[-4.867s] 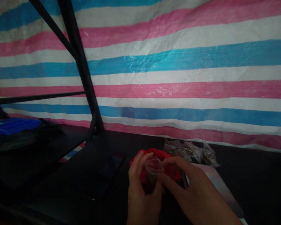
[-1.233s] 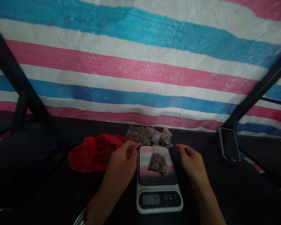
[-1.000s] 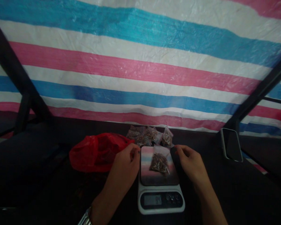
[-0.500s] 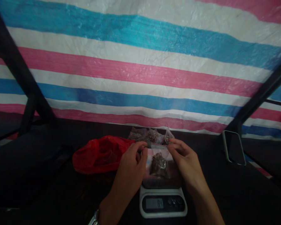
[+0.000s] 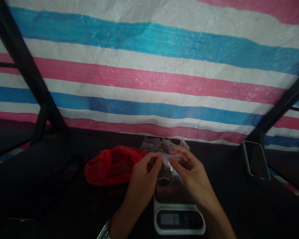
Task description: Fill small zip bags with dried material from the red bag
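The small clear bag (image 5: 165, 174) of brown pieces, which lay flat on the scale's plate with its top edge towards the sheet a second ago, now has its upper edge gathered up between two hands. Back then the hands stood apart at either side of the scale; now they are close together, and the display shows the same digits, an 8 and a 4.

The bag's mouth, marked by a thin pinkish line, runs between the fingertips. The left hand (image 5: 146, 174) has thumb and forefinger closed on its left end; the right hand (image 5: 190, 172) pinches the other end between thumb and fingers. The filled part hangs below, in front of the scale (image 5: 173, 196); whether its base touches the plate cannot be told.

The scale rests on a black table (image 5: 229, 189). A crumpled red plastic bag (image 5: 114, 166) lies left of it, and more small bags (image 5: 151, 144) sit behind the hands, partly hidden. A phone (image 5: 257, 161) lies well to the right, near a dark post (image 5: 279, 106); another post (image 5: 27, 66) slants up at left. Behind stretches a sheet (image 5: 151, 76) striped blue, white and pink. A metal band (image 5: 104, 231) circles the left wrist.
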{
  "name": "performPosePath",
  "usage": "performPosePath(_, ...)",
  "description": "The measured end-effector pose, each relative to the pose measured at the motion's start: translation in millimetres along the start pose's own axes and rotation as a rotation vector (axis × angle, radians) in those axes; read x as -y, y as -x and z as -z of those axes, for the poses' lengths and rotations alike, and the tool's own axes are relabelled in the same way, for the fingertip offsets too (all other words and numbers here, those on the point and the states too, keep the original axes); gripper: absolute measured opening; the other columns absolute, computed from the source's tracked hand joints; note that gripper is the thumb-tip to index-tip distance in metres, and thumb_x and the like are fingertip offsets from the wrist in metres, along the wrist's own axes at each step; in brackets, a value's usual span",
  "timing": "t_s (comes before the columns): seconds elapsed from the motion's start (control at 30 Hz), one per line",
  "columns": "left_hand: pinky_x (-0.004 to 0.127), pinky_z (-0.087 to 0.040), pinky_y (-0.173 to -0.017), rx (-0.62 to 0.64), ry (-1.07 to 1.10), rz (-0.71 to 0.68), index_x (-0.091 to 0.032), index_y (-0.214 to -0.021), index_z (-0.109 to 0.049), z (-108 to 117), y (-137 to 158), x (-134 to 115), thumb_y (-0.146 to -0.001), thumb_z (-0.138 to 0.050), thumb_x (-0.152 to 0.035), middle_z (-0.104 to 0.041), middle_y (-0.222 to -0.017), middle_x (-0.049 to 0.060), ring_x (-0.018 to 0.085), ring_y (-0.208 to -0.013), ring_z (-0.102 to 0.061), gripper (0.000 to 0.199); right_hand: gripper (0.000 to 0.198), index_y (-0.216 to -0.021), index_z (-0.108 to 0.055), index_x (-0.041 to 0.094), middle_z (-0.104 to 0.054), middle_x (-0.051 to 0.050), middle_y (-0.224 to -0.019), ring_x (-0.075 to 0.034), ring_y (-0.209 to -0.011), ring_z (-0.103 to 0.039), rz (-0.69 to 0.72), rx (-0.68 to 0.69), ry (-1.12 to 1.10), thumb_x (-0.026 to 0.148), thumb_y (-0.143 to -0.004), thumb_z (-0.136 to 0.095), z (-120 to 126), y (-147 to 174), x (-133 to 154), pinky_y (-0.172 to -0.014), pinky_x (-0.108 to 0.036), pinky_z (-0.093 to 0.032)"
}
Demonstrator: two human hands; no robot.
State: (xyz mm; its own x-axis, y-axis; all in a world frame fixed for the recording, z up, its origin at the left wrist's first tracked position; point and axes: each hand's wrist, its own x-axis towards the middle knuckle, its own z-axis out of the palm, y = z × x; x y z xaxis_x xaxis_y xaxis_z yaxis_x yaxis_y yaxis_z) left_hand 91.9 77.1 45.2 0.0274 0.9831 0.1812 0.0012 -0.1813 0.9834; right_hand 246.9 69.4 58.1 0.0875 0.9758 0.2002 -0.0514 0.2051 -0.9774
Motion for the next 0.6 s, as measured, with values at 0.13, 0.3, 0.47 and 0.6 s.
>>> performPosePath(0.13, 0.029, -0.052, -0.071, 0.010, -0.006, 0.010, -0.022, -0.099, -0.074, 2.4, 0.4, -0.3, -0.095, -0.063, -0.047, -0.077, -0.090, 0.001, 0.020, -0.081, -0.071, 0.028, 0.039, -0.114, -0.072, 0.026, -0.072, 0.002, -0.090, -0.017, -0.080, -0.064, 0.022, -0.024, 0.022, 0.040, -0.080, -0.086, -5.5, -0.1, 1.0, -0.076, -0.029, -0.049)
performPosePath(0.3, 0.028, -0.051, -0.071, 0.013, -0.007, 0.005, -0.021, -0.099, -0.074, 5.5, 1.4, -1.2, -0.095, -0.063, -0.046, -0.075, -0.084, -0.001, 0.019, -0.079, -0.069, 0.028, 0.047, -0.120, -0.070, 0.026, -0.072, 0.001, -0.091, -0.019, -0.086, -0.065, 0.009, 0.002, 0.002, 0.043, -0.078, -0.086, -5.7, -1.5, -1.4, -0.081, -0.032, -0.049)
performPosePath(0.47, 0.028, -0.051, -0.072, 0.025, 0.021, 0.017, -0.021, -0.103, -0.074, 7.8, 1.8, 1.2, -0.095, -0.063, -0.046, -0.075, -0.085, -0.002, 0.019, -0.081, -0.070, 0.028, 0.048, -0.120, -0.070, 0.026, -0.072, 0.001, -0.091, -0.019, -0.084, -0.064, 0.002, 0.013, -0.015, 0.043, -0.079, -0.087, -5.7, -1.5, -1.0, -0.079, -0.033, -0.047)
performPosePath(0.6, 0.027, -0.051, -0.072, 0.017, 0.003, 0.006, -0.021, -0.102, -0.075, 8.8, 1.9, 0.0, -0.096, -0.062, -0.044, -0.076, -0.085, -0.002, 0.018, -0.081, -0.070, 0.027, 0.047, -0.117, -0.070, 0.025, -0.071, 0.002, -0.088, -0.017, -0.083, -0.063, 0.001, -0.002, -0.033, 0.039, -0.076, -0.089, -6.9, -1.1, 1.1, -0.079, -0.031, -0.047)
